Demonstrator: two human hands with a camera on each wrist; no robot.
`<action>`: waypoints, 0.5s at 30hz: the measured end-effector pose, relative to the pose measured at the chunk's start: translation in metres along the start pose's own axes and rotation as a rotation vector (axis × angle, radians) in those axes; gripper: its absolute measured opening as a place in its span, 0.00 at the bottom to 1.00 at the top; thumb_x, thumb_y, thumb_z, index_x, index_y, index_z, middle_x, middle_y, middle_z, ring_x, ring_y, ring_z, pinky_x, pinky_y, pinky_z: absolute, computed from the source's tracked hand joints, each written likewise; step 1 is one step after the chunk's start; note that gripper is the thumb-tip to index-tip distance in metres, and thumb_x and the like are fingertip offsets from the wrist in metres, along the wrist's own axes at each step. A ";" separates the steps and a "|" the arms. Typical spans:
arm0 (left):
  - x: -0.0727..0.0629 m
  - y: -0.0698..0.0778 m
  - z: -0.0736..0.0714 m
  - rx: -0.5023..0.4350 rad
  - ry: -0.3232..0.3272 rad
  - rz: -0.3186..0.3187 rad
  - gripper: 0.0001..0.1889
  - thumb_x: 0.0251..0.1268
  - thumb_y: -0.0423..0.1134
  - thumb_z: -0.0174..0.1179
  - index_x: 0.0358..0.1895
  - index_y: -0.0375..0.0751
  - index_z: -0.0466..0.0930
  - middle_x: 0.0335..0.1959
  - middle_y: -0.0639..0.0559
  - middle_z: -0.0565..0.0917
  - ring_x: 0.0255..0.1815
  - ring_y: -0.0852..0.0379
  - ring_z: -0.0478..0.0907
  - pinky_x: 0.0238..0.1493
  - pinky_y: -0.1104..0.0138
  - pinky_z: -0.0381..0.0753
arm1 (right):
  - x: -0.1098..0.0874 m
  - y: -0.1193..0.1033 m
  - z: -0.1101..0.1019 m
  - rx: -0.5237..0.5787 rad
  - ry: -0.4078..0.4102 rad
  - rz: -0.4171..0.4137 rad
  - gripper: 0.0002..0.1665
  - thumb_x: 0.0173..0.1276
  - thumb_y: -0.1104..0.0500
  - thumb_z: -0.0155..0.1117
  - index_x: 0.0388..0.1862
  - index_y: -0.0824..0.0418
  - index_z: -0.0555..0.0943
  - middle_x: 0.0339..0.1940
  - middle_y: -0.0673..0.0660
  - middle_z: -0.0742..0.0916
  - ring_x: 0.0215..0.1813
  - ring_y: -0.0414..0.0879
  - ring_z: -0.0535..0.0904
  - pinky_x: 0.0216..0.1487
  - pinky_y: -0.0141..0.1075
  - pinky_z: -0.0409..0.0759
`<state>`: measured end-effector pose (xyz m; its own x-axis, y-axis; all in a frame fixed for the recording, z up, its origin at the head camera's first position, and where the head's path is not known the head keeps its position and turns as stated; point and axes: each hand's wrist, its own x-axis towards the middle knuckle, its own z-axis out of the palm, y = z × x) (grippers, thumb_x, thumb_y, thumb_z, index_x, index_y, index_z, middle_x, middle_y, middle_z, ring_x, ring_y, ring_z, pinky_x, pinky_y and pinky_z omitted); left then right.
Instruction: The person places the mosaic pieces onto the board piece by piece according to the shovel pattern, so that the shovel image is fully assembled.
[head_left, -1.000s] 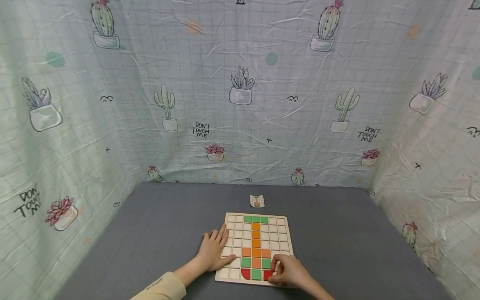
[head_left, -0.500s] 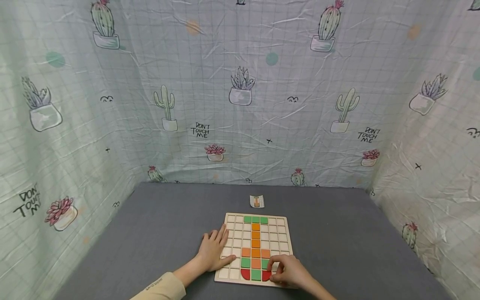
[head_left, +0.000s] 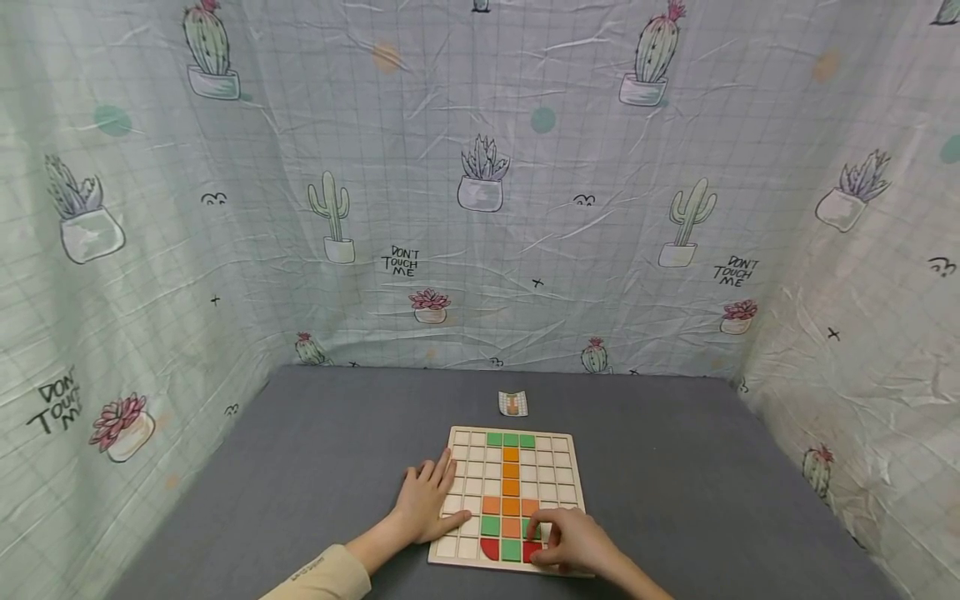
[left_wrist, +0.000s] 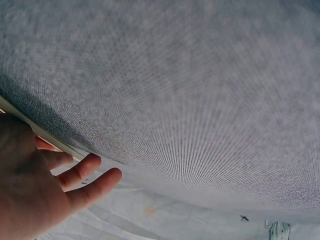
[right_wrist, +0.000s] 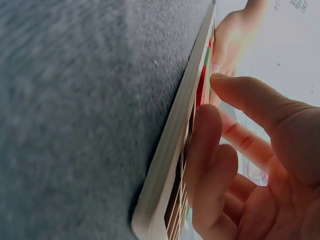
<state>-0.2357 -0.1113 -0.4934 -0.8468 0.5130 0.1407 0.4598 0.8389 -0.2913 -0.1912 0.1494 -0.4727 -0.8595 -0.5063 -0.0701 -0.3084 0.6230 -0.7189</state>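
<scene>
A light wooden grid board (head_left: pixel 566 472) lies on the table, with green, orange and red tiles in a column shape. My left hand (head_left: pixel 424 503) rests with spread fingers on its left edge; in the left wrist view the left hand (left_wrist: pixel 45 185) shows beside the board's edge. At the bottom right of the pattern, my right hand (head_left: pixel 573 540) holds a red tile (head_left: pixel 531 552) between thumb and bent index finger. The right wrist view has the right hand (right_wrist: pixel 240 145) low over the board, its thumb beside the red tile (right_wrist: pixel 201 86).
A small printed card (head_left: pixel 513 404) with a grid picture lies beyond the board. Grey cloth covers the table (head_left: pixel 352 442). A cactus-print curtain (head_left: pixel 420 108) surrounds it at the back and sides.
My right fingertips have shifted slightly left over the red tile, with the index finger now in front of the green tile above it. The left hand has stayed in place.
</scene>
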 end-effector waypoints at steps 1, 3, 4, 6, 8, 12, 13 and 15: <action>0.000 0.000 0.000 0.000 -0.001 0.000 0.43 0.55 0.72 0.36 0.63 0.41 0.64 0.66 0.44 0.63 0.50 0.50 0.68 0.35 0.55 0.65 | 0.001 -0.001 0.001 -0.012 0.001 -0.004 0.08 0.48 0.56 0.68 0.28 0.53 0.79 0.09 0.45 0.76 0.11 0.32 0.67 0.15 0.28 0.65; 0.000 0.000 0.000 0.000 0.000 0.001 0.43 0.55 0.71 0.37 0.63 0.41 0.64 0.66 0.44 0.63 0.50 0.50 0.68 0.35 0.55 0.65 | 0.002 -0.001 0.003 -0.037 0.006 -0.008 0.09 0.47 0.54 0.69 0.28 0.51 0.79 0.09 0.44 0.75 0.11 0.31 0.66 0.15 0.28 0.63; 0.000 0.000 0.000 0.000 0.002 0.002 0.43 0.55 0.71 0.37 0.63 0.41 0.64 0.66 0.44 0.63 0.50 0.50 0.68 0.35 0.55 0.65 | 0.003 -0.001 0.004 -0.043 0.006 -0.008 0.09 0.47 0.53 0.69 0.28 0.51 0.79 0.09 0.43 0.75 0.11 0.31 0.66 0.15 0.27 0.63; -0.001 0.000 0.000 0.000 0.008 0.003 0.43 0.55 0.71 0.37 0.63 0.41 0.64 0.66 0.44 0.63 0.50 0.49 0.68 0.34 0.55 0.65 | 0.005 -0.002 0.005 -0.051 0.010 -0.009 0.09 0.46 0.54 0.70 0.27 0.51 0.79 0.08 0.43 0.75 0.12 0.32 0.67 0.15 0.28 0.63; -0.001 0.000 0.000 -0.001 0.012 0.004 0.42 0.55 0.71 0.37 0.63 0.41 0.64 0.66 0.44 0.63 0.50 0.49 0.68 0.34 0.55 0.65 | 0.005 -0.001 0.005 -0.047 0.012 -0.010 0.10 0.46 0.54 0.70 0.27 0.51 0.79 0.08 0.45 0.76 0.11 0.32 0.68 0.14 0.28 0.63; 0.000 0.000 0.000 0.003 0.008 0.003 0.43 0.55 0.71 0.37 0.63 0.41 0.64 0.66 0.44 0.63 0.50 0.49 0.68 0.34 0.55 0.65 | 0.006 0.000 0.004 -0.040 0.007 -0.017 0.10 0.46 0.55 0.70 0.28 0.52 0.80 0.08 0.47 0.78 0.10 0.32 0.68 0.14 0.28 0.65; 0.000 0.000 0.000 0.004 0.006 0.002 0.43 0.55 0.72 0.37 0.63 0.41 0.64 0.66 0.44 0.63 0.50 0.49 0.68 0.34 0.55 0.65 | 0.006 0.001 0.004 -0.039 0.005 -0.018 0.10 0.46 0.55 0.71 0.28 0.52 0.80 0.08 0.47 0.78 0.10 0.33 0.68 0.14 0.28 0.65; 0.000 0.000 0.001 0.005 0.004 0.002 0.43 0.55 0.72 0.36 0.63 0.41 0.64 0.66 0.44 0.63 0.50 0.49 0.68 0.34 0.55 0.65 | 0.006 0.001 0.003 -0.046 0.002 -0.018 0.10 0.46 0.55 0.71 0.27 0.52 0.80 0.08 0.47 0.77 0.10 0.32 0.68 0.15 0.28 0.65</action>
<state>-0.2358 -0.1112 -0.4941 -0.8448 0.5154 0.1440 0.4600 0.8369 -0.2966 -0.1954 0.1450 -0.4763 -0.8545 -0.5164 -0.0561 -0.3421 0.6408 -0.6873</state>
